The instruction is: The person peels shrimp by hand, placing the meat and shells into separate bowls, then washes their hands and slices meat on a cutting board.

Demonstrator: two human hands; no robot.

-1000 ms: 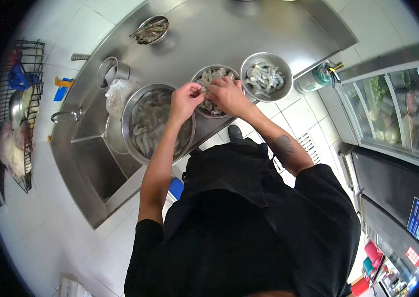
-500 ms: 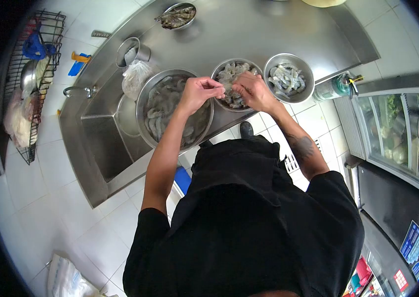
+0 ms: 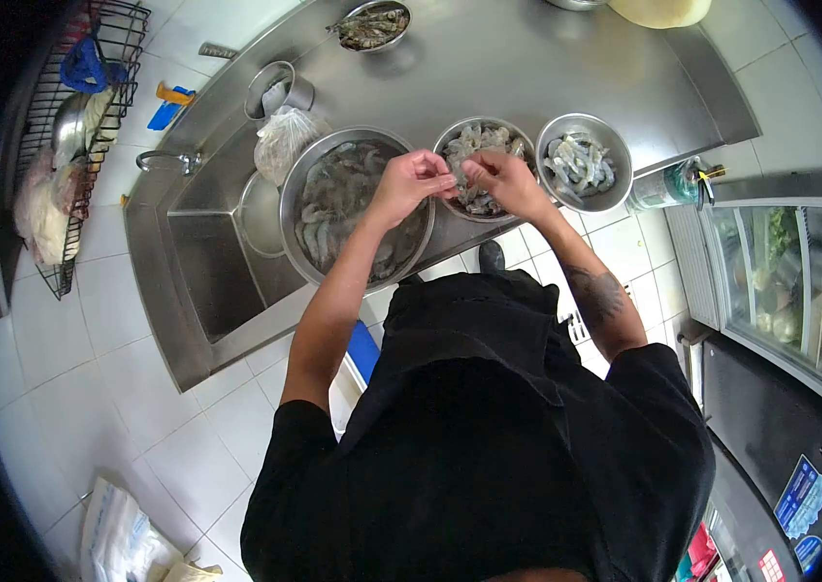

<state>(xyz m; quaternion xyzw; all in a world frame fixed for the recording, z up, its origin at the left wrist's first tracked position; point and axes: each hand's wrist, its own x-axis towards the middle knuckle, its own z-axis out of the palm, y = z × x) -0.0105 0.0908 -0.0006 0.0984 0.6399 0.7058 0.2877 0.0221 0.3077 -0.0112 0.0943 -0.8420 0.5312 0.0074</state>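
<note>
My left hand (image 3: 415, 184) is pinched closed between the large bowl and the middle bowl; something small and pale, too small to make out, shows at its fingertips. Close beside it, over the middle bowl (image 3: 527, 145), my right hand (image 3: 508, 182) has its fingers curled together, and what they hold is hidden. Shell-like pieces and shrimp (image 3: 476, 142) fill the middle bowl. Grey shrimp (image 3: 333, 204) lie in liquid in the large steel bowl (image 3: 287, 218) at the left. Pale shrimp (image 3: 578, 165) are in the right bowl (image 3: 623, 150).
A sink basin (image 3: 212, 276) and tap (image 3: 166, 162) are at the left, near a plastic bag (image 3: 287, 143) and a steel pot (image 3: 304, 94). A small bowl of dark shrimp (image 3: 372, 27) stands at the counter's back. A glass-fronted fridge (image 3: 789, 281) is at the right.
The camera view has shifted, so the counter and bowls appear slightly farther right. Both hands remain close together in nearly the same pose.
</note>
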